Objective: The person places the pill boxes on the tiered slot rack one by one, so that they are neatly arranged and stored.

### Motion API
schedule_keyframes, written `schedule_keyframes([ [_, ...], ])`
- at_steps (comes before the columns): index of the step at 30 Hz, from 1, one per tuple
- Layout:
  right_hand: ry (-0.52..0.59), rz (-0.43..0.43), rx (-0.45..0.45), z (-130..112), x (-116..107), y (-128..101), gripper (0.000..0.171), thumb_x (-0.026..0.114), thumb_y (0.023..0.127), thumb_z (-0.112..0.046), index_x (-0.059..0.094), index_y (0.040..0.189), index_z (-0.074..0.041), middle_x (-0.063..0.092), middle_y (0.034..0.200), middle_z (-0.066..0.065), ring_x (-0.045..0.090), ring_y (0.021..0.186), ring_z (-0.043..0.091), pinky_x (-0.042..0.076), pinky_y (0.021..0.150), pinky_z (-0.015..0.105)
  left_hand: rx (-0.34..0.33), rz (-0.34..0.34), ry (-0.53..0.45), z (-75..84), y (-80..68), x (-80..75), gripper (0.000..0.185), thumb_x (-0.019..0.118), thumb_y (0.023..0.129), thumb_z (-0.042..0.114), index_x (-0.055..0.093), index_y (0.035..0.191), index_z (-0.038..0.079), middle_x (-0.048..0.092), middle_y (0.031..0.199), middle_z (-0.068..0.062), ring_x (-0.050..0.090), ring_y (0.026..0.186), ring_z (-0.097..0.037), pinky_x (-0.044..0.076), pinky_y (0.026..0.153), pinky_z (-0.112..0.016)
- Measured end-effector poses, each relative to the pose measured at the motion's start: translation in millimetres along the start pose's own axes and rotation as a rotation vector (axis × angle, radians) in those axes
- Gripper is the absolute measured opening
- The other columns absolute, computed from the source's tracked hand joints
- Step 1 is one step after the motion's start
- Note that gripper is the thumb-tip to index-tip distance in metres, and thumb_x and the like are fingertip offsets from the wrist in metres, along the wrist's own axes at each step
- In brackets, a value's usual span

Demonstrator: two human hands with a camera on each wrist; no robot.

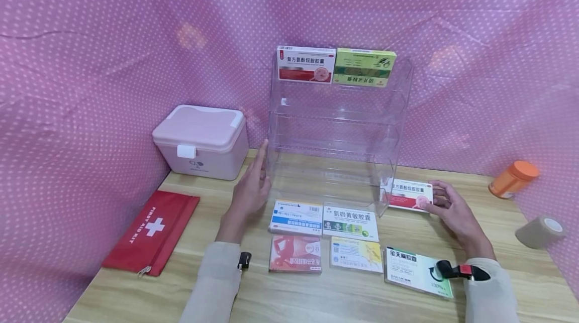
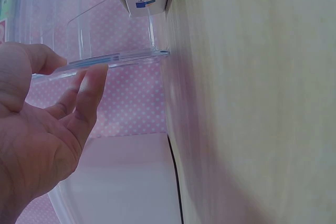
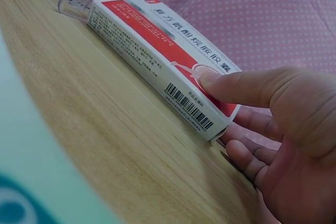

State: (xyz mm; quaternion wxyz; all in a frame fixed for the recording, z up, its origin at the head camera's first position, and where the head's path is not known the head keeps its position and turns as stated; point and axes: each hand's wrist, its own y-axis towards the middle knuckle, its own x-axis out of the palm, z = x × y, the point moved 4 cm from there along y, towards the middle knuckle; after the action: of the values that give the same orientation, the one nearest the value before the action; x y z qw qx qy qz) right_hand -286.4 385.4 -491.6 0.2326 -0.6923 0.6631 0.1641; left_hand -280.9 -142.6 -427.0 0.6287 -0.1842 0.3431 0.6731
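Right hand [image 1: 454,210] pinches a flat red-and-white cardboard box [image 1: 410,195]; left hand [image 1: 251,188] relaxed.

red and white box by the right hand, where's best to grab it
Take the red and white box by its right short end, from the right, thumb on top and fingers under. It lies flat on the table, left end against the clear rack; the right hand is already there.
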Motion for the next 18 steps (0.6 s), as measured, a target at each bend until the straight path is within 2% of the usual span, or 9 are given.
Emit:
schedule_keyframes([
  [3, 0.025, -0.001, 0.0, -0.8, -0.5, -1.6, 0.096, 0.076, 0.099, -0.045, 0.022, 0.171, -0.012, 0.038, 0.163, 0.029, 0.05, 0.14, 0.044, 0.044, 0.111, 0.067, 0.001, -0.001, -0.004, 0.3, -0.1, -0.1, 0.11, 0.059, 0.101, 0.004, -0.008, 0.164, 0.064, 0.051, 0.16, -0.015, 0.069, 0.123, -0.039, 0.064, 0.092, -0.061],
  [5, 0.041, -0.011, 0.001, -0.7, -1.6, -2.5, 0.097, 0.076, 0.099, -0.045, 0.02, 0.172, -0.012, 0.034, 0.165, 0.032, 0.042, 0.146, 0.056, 0.038, 0.115, 0.077, -0.001, -0.001, -0.007, 0.0, 0.0, 0.1, 0.111, 0.06, 0.101, 0.004, -0.008, 0.164, 0.065, 0.05, 0.162, -0.015, 0.069, 0.124, -0.039, 0.064, 0.091, -0.061],
  [9, 0.057, -0.022, 0.008, 0.5, -4.1, -3.8, 0.098, 0.074, 0.1, -0.045, 0.017, 0.172, -0.012, 0.029, 0.167, 0.035, 0.033, 0.151, 0.063, 0.031, 0.117, 0.084, -0.007, 0.0, -0.005, -0.8, 0.8, 0.6, 0.112, 0.061, 0.101, 0.003, -0.008, 0.163, 0.066, 0.049, 0.164, -0.014, 0.069, 0.123, -0.039, 0.065, 0.09, -0.059],
  [11, 0.064, -0.013, 0.002, 0.5, -4.8, -4.5, 0.096, 0.075, 0.1, -0.043, 0.019, 0.172, -0.012, 0.031, 0.166, 0.034, 0.035, 0.15, 0.063, 0.033, 0.117, 0.082, -0.011, 0.001, -0.004, -1.2, 1.3, 0.8, 0.113, 0.061, 0.101, 0.003, -0.009, 0.162, 0.067, 0.049, 0.163, -0.014, 0.069, 0.122, -0.039, 0.065, 0.089, -0.058],
  [12, 0.055, -0.004, -0.003, 0.5, -5.6, -4.6, 0.094, 0.075, 0.101, -0.042, 0.021, 0.172, -0.012, 0.033, 0.165, 0.035, 0.036, 0.149, 0.063, 0.036, 0.117, 0.081, -0.012, 0.002, -0.003, -1.2, 1.4, 0.8, 0.113, 0.061, 0.101, 0.003, -0.009, 0.162, 0.067, 0.05, 0.162, -0.014, 0.069, 0.122, -0.038, 0.065, 0.088, -0.058],
  [14, 0.031, 0.015, -0.015, -0.1, -6.5, -5.4, 0.091, 0.075, 0.101, -0.041, 0.024, 0.17, -0.011, 0.037, 0.163, 0.033, 0.041, 0.147, 0.061, 0.052, 0.114, 0.059, -0.012, 0.002, -0.001, -0.9, 1.5, 0.6, 0.112, 0.061, 0.101, 0.003, -0.009, 0.163, 0.066, 0.051, 0.161, -0.014, 0.069, 0.121, -0.037, 0.065, 0.088, -0.058],
  [15, 0.021, 0.024, -0.022, -0.3, -6.8, -5.5, 0.09, 0.075, 0.101, -0.04, 0.026, 0.17, -0.011, 0.039, 0.162, 0.033, 0.044, 0.145, 0.06, 0.058, 0.109, 0.046, -0.012, 0.002, 0.0, -0.9, 1.4, 0.5, 0.112, 0.061, 0.101, 0.004, -0.009, 0.163, 0.066, 0.052, 0.16, -0.014, 0.069, 0.121, -0.037, 0.065, 0.088, -0.058],
  [16, 0.013, 0.032, -0.028, -0.6, -7.1, -5.7, 0.088, 0.074, 0.101, -0.039, 0.027, 0.169, -0.01, 0.041, 0.161, 0.033, 0.046, 0.144, 0.059, 0.059, 0.102, 0.032, -0.012, 0.002, -0.001, -0.8, 1.2, 0.4, 0.112, 0.061, 0.101, 0.003, -0.009, 0.163, 0.066, 0.053, 0.159, -0.014, 0.069, 0.12, -0.037, 0.065, 0.089, -0.057],
  [18, 0.008, 0.039, -0.036, -0.5, -7.6, -5.6, 0.086, 0.074, 0.102, -0.038, 0.028, 0.168, -0.009, 0.042, 0.16, 0.033, 0.048, 0.141, 0.057, 0.055, 0.087, 0.013, -0.013, -0.001, -0.001, -0.7, 1.0, 0.1, 0.112, 0.061, 0.101, 0.003, -0.009, 0.163, 0.066, 0.053, 0.158, -0.014, 0.069, 0.12, -0.036, 0.064, 0.09, -0.057],
])
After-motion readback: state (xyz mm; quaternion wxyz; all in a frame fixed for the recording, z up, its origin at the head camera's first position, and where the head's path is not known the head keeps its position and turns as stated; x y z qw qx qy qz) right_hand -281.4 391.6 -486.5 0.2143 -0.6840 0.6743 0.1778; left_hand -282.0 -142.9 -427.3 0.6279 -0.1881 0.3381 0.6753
